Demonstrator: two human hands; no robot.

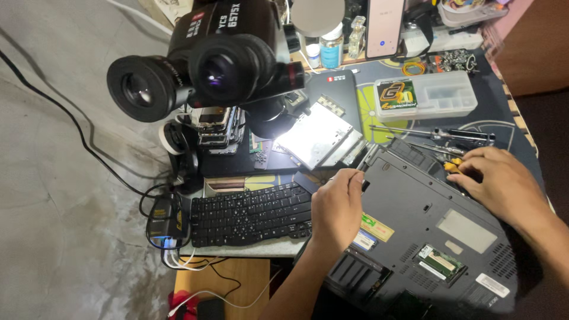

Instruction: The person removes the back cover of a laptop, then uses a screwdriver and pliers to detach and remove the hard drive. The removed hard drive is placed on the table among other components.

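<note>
A grey laptop (427,228) lies upside down on the desk, its bottom panel facing up with an open memory slot near the front. My left hand (336,207) rests on its left edge, fingers curled and pressing the case. My right hand (495,181) lies on the laptop's far right corner, fingers closed around a small yellow-handled tool (453,166), probably a screwdriver, mostly hidden under the fingers.
A black stereo microscope (207,65) looms at upper left above a lit metal drive caddy (317,135). A loose black keyboard (252,214) lies left of the laptop. A clear parts box (441,95), screwdrivers (441,135), bottles and a phone (384,26) stand at the back.
</note>
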